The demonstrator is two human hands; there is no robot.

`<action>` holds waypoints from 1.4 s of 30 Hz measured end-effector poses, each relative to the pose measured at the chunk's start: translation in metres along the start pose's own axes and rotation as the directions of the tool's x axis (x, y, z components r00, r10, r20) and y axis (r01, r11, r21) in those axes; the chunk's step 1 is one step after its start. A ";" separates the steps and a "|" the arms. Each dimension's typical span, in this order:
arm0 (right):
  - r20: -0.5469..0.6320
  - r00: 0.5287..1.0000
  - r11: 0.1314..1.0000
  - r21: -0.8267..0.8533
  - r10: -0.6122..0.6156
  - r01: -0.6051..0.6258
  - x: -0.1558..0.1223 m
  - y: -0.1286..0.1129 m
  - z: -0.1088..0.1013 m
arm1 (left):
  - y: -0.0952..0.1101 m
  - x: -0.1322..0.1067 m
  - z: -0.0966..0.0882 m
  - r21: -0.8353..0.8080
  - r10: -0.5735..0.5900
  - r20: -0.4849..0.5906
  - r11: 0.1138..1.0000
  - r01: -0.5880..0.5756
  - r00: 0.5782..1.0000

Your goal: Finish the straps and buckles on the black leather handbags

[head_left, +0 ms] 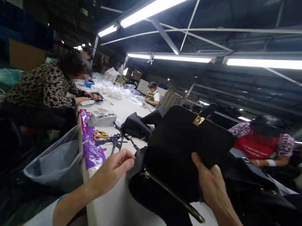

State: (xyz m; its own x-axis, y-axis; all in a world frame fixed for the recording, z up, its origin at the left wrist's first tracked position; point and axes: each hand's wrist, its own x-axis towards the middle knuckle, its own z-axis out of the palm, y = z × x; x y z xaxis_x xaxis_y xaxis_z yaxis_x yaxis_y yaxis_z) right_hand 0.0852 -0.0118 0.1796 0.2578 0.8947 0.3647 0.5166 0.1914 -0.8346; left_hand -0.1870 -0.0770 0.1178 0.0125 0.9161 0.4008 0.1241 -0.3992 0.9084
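I hold a black handbag (186, 143) above the white table (127, 216). Its flap with a gold clasp (199, 120) is lifted, and a gold zipper (171, 194) runs along the open mouth. My right hand (210, 182) grips the bag at the base of the flap, thumb on the flap. My left hand (113, 169) pinches the bag's left edge, fingers closed on the black material.
More black bags (135, 125) lie further along the table, with orange-handled scissors (100, 135), purple packaging (92, 146) and a grey tape dispenser (102, 119). A grey plastic bag (57, 160) hangs at the left edge. Other people work on both sides, and black bags pile up at right (261, 200).
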 end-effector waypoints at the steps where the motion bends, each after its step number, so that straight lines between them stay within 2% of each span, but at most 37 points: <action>1: 0.042 0.999 0.999 0.040 -0.005 0.003 0.004 -0.001 0.000 | -0.001 -0.008 0.002 0.098 0.039 -0.023 0.994 -0.037 0.999; 4: 0.130 0.990 0.980 0.184 0.049 -0.073 0.006 0.003 0.005 | 0.001 -0.026 0.015 0.361 0.208 -0.053 0.916 -0.176 0.977; 6: 0.165 0.977 0.945 0.274 0.135 -0.176 0.004 0.007 0.009 | 0.004 -0.029 0.025 0.467 0.256 -0.023 0.857 -0.216 0.966; 9: 0.206 0.941 0.888 0.325 0.269 -0.326 0.004 0.010 0.011 | 0.001 -0.025 0.032 0.537 0.206 0.008 0.825 -0.178 0.979; 11: 0.217 0.923 0.871 0.316 0.319 -0.376 0.007 0.012 0.010 | -0.002 -0.021 0.029 0.489 0.155 0.037 0.859 -0.153 0.987; 12: 0.218 0.916 0.867 0.309 0.336 -0.391 0.011 0.013 0.010 | -0.004 -0.019 0.025 0.442 0.136 0.078 0.883 -0.156 0.988; 14: 0.220 0.904 0.862 0.287 0.366 -0.419 0.020 0.016 0.010 | -0.006 -0.013 0.015 0.350 0.108 0.225 0.919 -0.184 0.968; 16: 0.225 0.888 0.858 0.246 0.401 -0.450 0.030 0.020 0.012 | -0.007 -0.004 0.006 0.302 0.114 0.392 0.921 -0.245 0.913; 18: 0.229 0.878 0.863 0.198 0.420 -0.465 0.039 0.024 0.014 | -0.007 0.009 0.002 0.285 0.162 0.483 0.900 -0.329 0.860; 20: 0.204 0.895 0.887 0.166 0.397 -0.431 0.044 0.026 0.014 | -0.006 0.024 0.005 0.286 0.234 0.464 0.873 -0.395 0.854; 22: 0.114 0.943 0.933 0.150 0.313 -0.328 0.041 0.024 0.009 | -0.005 0.040 0.012 0.283 0.281 0.398 0.868 -0.408 0.873; 24: -0.050 0.983 0.976 0.138 0.176 -0.168 0.030 0.017 -0.002 | -0.005 0.055 0.022 0.256 0.294 0.328 0.887 -0.384 0.898; 25: -0.138 0.989 0.994 0.100 0.046 -0.032 0.022 0.012 -0.008 | -0.005 0.061 0.027 0.238 0.296 0.299 0.898 -0.371 0.907; 26: -0.191 0.974 0.991 0.036 -0.122 0.131 0.014 0.006 -0.015 | -0.006 0.068 0.031 0.220 0.301 0.271 0.905 -0.363 0.914; 27: -0.188 0.923 0.942 -0.060 -0.335 0.330 0.005 0.000 -0.021 | -0.008 0.073 0.036 0.207 0.305 0.246 0.911 -0.357 0.920; 28: -0.106 0.844 0.848 -0.147 -0.525 0.509 -0.003 -0.005 -0.025 | -0.009 0.077 0.039 0.198 0.308 0.227 0.914 -0.354 0.924; 29: 0.016 0.758 0.739 -0.208 -0.652 0.641 -0.010 -0.011 -0.028 | -0.010 0.081 0.042 0.189 0.311 0.218 0.917 -0.352 0.925; 30: 0.149 0.685 0.646 -0.241 -0.713 0.724 -0.014 -0.015 -0.028 | -0.011 0.083 0.044 0.178 0.312 0.213 0.919 -0.351 0.926; 31: 0.265 0.646 0.596 -0.250 -0.716 0.763 -0.015 -0.018 -0.027 | -0.011 0.084 0.045 0.168 0.313 0.216 0.921 -0.351 0.925; 32: 0.344 0.623 0.569 -0.255 -0.703 0.782 -0.014 -0.020 -0.024 | -0.010 0.084 0.045 0.161 0.314 0.223 0.922 -0.353 0.923; 35: 0.478 0.574 0.526 -0.246 -0.665 0.814 0.002 -0.023 -0.011 | -0.006 0.081 0.042 0.146 0.306 0.274 0.924 -0.354 0.912; 37: 0.623 0.548 0.561 -0.203 -0.559 0.803 0.014 -0.025 -0.002 | -0.003 0.078 0.038 0.143 0.290 0.303 0.928 -0.345 0.908; 39: 0.798 0.533 0.700 -0.210 -0.281 0.683 0.023 -0.027 0.005 | -0.002 0.076 0.037 0.156 0.275 0.318 0.929 -0.336 0.907; 41: 0.886 0.463 0.820 -0.279 0.020 0.499 0.029 -0.028 0.012 | -0.001 0.076 0.040 0.192 0.276 0.310 0.919 -0.344 0.910; 42: 0.896 0.426 0.854 -0.315 0.124 0.415 0.031 -0.027 0.015 | -0.001 0.074 0.043 0.225 0.291 0.279 0.907 -0.357 0.915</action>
State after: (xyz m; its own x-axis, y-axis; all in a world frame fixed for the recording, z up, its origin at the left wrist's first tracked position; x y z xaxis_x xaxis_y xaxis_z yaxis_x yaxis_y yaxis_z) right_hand 0.0671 0.0168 0.2071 -0.5581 0.7663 -0.3183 0.8051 0.4072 -0.4312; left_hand -0.1435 -0.0067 0.1413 0.3241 0.7328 0.5983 0.3311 -0.6804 0.6538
